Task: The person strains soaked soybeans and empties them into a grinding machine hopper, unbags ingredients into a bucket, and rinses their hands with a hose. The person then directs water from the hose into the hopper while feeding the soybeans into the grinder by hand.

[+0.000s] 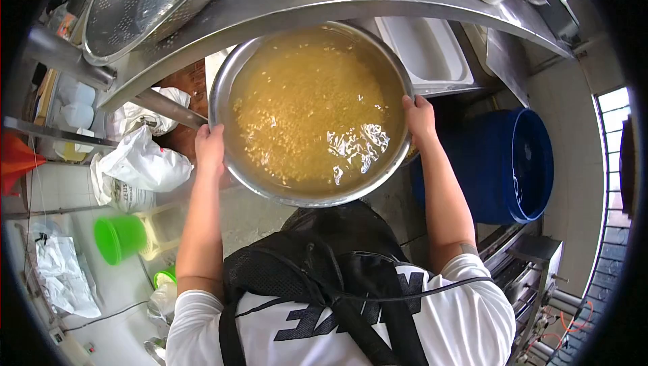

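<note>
A large round metal basin (290, 198) holds cloudy yellowish liquid with many pale grains (283, 116) under the surface. My left hand (210, 148) grips its rim on the left side, thumb over the edge. On the opposite side my right hand (420, 120) is closed round the rim. The basin is held in front of my body, at the edge of a steel table (324, 11). Light glints on the liquid at the lower right. The undersides of the basin and most of my fingers are hidden.
A perforated metal colander (145, 8) rests on the table at upper left. A white tray (432, 52) lies beyond the basin. At right stands a blue barrel (472, 163). White bags (145, 160) and a green bucket (119, 239) are at left.
</note>
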`<state>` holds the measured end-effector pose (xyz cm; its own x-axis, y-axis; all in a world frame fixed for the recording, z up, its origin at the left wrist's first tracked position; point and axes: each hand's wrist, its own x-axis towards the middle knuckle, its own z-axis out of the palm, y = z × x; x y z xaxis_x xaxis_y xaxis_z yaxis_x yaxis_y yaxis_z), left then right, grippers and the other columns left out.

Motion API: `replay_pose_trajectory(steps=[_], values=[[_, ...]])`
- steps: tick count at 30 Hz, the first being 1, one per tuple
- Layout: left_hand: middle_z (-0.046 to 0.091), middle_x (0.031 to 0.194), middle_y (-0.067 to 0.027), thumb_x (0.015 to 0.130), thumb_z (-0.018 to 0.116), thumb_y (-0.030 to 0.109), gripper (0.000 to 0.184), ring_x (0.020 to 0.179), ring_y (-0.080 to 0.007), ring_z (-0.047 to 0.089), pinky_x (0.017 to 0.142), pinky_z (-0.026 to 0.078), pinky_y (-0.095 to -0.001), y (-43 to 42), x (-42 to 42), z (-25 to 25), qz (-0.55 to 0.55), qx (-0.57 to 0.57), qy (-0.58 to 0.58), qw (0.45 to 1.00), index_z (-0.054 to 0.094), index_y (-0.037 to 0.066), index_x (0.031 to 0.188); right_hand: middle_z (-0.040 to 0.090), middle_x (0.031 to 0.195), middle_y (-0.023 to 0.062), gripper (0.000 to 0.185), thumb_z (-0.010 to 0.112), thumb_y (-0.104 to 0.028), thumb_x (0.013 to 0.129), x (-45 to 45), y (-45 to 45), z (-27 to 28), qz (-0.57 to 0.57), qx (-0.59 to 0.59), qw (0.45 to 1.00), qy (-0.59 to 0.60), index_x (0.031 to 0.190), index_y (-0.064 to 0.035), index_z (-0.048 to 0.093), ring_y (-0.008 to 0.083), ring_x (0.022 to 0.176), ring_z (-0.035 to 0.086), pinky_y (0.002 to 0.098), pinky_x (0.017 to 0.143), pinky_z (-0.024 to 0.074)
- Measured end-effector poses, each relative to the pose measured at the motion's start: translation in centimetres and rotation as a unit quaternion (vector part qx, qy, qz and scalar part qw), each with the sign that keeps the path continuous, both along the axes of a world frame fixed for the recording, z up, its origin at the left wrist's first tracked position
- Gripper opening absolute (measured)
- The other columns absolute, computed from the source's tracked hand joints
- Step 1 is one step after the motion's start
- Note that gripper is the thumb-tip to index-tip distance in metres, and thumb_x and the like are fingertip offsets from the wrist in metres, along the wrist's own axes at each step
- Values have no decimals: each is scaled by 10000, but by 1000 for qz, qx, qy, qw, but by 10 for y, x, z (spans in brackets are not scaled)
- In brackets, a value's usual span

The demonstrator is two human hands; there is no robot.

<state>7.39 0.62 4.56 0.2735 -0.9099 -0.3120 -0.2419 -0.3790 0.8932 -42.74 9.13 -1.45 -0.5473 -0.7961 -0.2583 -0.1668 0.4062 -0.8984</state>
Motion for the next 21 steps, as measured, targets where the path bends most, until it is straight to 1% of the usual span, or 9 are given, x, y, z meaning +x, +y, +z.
replay_pose_trajectory(steps=[1,3,5,7,9,10,14,18,21], values=[[685,1072,-110,1001,610,187,295,977,-183,635,878,500,-344,-4,5,0,4,13,62,998,622,-53,1172,747,1059,185,361,646,-225,996,6,9,3,-7,1,1000,1,1211,63,677,250,956,690,380,877,517],[690,1060,-100,990,647,194,270,983,-179,642,878,510,-338,-24,12,4,15,14,105,994,636,-26,1145,726,1099,97,338,590,-206,1049,20,23,7,-10,2,998,-54,1278,34,653,184,963,648,350,871,510],[699,1044,-100,987,676,224,283,984,-180,654,901,524,-348,-57,15,10,-48,66,190,978,640,-27,1111,726,1092,95,332,584,-204,1055,27,31,9,-21,14,999,-43,1274,37,652,173,966,648,347,862,512],[698,1128,-119,989,694,270,365,1051,-212,659,944,531,-382,-88,25,-15,-91,100,177,975,622,-24,1193,727,1089,98,347,589,-211,1054,33,44,18,-42,23,997,-65,1287,40,645,171,961,649,348,862,517],[675,1220,-147,995,692,284,434,1126,-248,645,967,529,-423,-90,11,-20,-120,148,-13,982,580,-14,1291,750,1082,147,340,620,-209,1028,30,63,13,-68,24,996,-54,1261,33,674,200,977,678,362,892,520],[645,1296,-172,1002,689,300,506,1176,-272,626,993,516,-443,-87,6,-20,-113,172,-1,979,536,-19,1363,751,1074,146,347,626,-215,1025,29,71,17,-80,32,995,-49,1262,34,674,201,968,680,366,884,524],[647,1298,-173,1009,684,312,508,1160,-251,625,1017,493,-424,-54,-44,14,-137,176,31,974,542,-37,1351,737,1074,122,362,595,-228,1050,11,89,11,-117,35,990,-64,1290,38,652,185,929,675,356,846,535],[635,1337,-198,998,697,322,599,1192,-264,623,1021,490,-409,-40,-55,-20,-129,146,18,981,507,-64,1414,758,1014,155,386,660,-278,1009,1,117,10,-156,47,986,-26,1224,40,695,216,908,696,379,842,537],[575,1436,-267,956,741,342,830,1263,-299,608,1032,484,-379,-37,-53,-73,-126,119,6,985,372,-151,1513,754,1006,144,396,662,-288,1004,-15,143,5,-182,55,981,-25,1200,55,695,204,889,691,373,821,539]])
